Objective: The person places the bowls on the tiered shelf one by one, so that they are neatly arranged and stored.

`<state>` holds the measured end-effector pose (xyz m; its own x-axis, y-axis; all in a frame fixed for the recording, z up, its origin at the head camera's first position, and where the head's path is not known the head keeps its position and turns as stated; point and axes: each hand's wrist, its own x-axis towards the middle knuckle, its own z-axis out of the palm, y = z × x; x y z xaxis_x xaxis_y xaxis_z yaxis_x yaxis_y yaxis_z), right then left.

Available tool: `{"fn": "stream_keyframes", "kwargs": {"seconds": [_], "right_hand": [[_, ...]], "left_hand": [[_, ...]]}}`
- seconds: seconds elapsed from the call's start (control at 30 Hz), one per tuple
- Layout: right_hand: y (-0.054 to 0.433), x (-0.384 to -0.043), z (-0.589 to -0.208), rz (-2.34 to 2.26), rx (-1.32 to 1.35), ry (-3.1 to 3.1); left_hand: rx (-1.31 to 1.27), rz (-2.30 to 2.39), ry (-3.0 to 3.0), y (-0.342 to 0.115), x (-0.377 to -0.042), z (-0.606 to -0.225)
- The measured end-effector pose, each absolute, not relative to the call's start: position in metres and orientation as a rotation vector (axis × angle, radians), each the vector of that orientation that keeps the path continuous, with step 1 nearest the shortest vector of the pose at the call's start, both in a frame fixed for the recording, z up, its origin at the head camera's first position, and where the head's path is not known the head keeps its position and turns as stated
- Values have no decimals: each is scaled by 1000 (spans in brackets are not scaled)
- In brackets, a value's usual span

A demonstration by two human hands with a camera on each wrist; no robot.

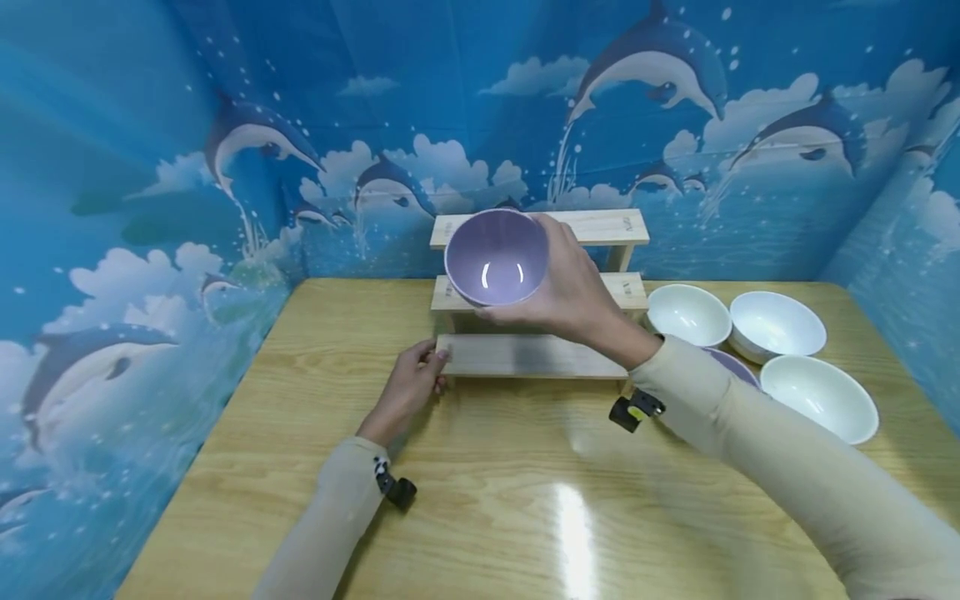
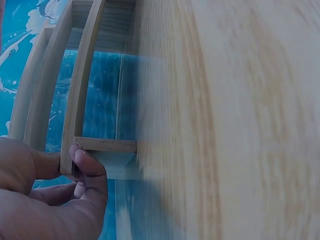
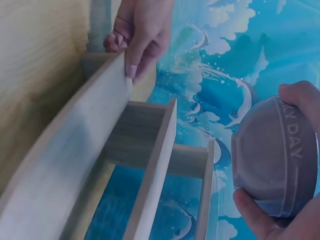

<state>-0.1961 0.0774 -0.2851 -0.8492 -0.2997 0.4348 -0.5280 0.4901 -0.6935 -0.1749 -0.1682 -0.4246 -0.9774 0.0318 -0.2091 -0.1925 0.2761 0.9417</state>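
Note:
My right hand (image 1: 573,287) grips a purple bowl (image 1: 497,257) by its side, holding it up in front of the wooden three-tier shelf (image 1: 532,356). The bowl's inside faces the head camera; raised lettering shows on its outer wall in the right wrist view. With thumb and curled fingers, my left hand (image 1: 408,383) pinches the left end of the lowest shelf board (image 2: 75,95). In the right wrist view the purple bowl (image 3: 272,155) hangs apart from the boards, fingers on opposite sides of it.
On the table's right stand a pale green bowl (image 1: 688,315), a white bowl (image 1: 777,323) and another pale bowl (image 1: 819,398). Another purple bowl (image 1: 731,365) is partly hidden behind my right sleeve. A blue dolphin-print backdrop (image 1: 465,100) encloses the wooden table (image 1: 480,500).

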Motion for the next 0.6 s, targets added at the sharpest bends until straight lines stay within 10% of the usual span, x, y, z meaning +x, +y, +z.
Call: {"fn": "stream_keyframes", "kwargs": {"seconds": [0.6], "right_hand": [[67,-242,-270,1263,504,-2574]], "left_hand": [[-182,1757,2348,-168,-176,-424]]}}
